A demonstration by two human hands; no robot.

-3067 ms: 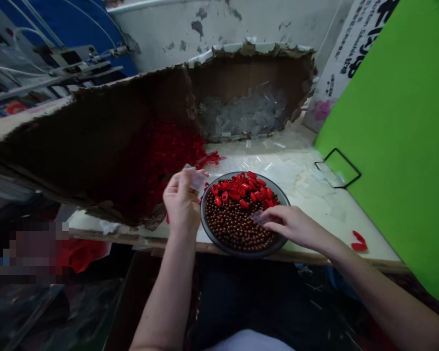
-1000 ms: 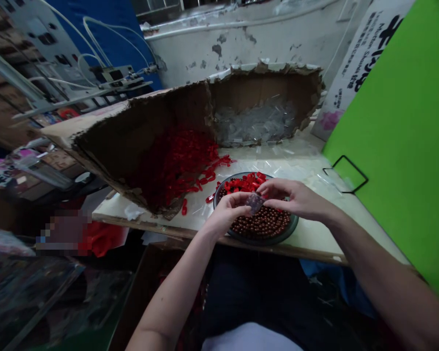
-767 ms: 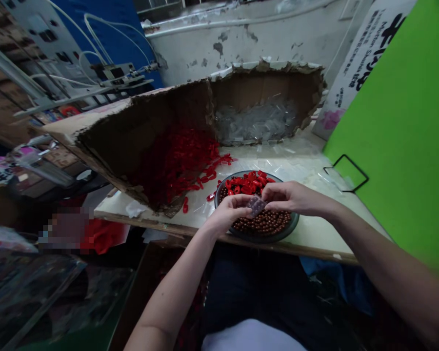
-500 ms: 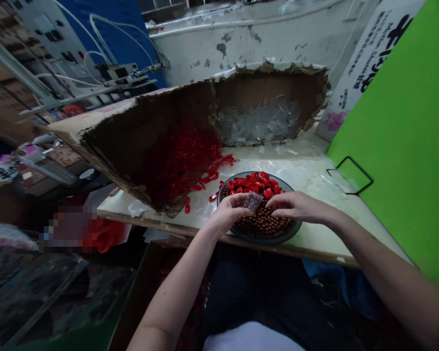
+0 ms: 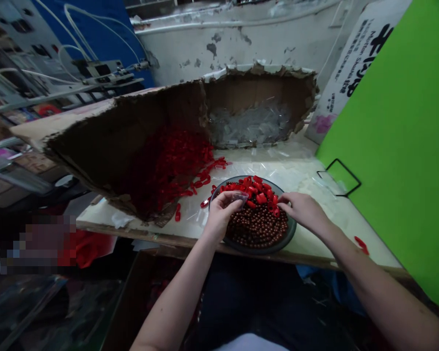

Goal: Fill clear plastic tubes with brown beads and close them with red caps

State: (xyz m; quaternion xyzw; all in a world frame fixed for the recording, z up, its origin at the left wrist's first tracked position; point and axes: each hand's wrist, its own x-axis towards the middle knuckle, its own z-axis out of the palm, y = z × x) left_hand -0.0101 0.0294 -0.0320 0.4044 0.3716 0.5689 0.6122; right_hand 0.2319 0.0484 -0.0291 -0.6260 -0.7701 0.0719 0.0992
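My left hand [image 5: 221, 213] pinches a small clear plastic bag [image 5: 241, 197] over the left side of a dark round bowl [image 5: 291, 232]. At the bowl's right side my right hand [image 5: 303, 210] is closed, its fingertips on a small red plastic piece [image 5: 275, 211]. Brown beads [image 5: 258, 229] fill the near part of the bowl. Glossy red pieces [image 5: 260, 198] are heaped over its far part. The fingertips of my right hand partly hide what they grip.
A torn-open cardboard box [image 5: 84, 124] holds a red heap [image 5: 175, 156] on the left and clear plastic pieces [image 5: 249, 124] on the right. A green panel [image 5: 388, 146] with a black wire handle [image 5: 351, 176] stands at right. One red piece [image 5: 361, 245] lies on the white table [image 5: 314, 243].
My right hand has moved from over the beads to the bowl's right side, onto a red piece. The bag in my left hand has tilted. A red piece now lies on the table at right.
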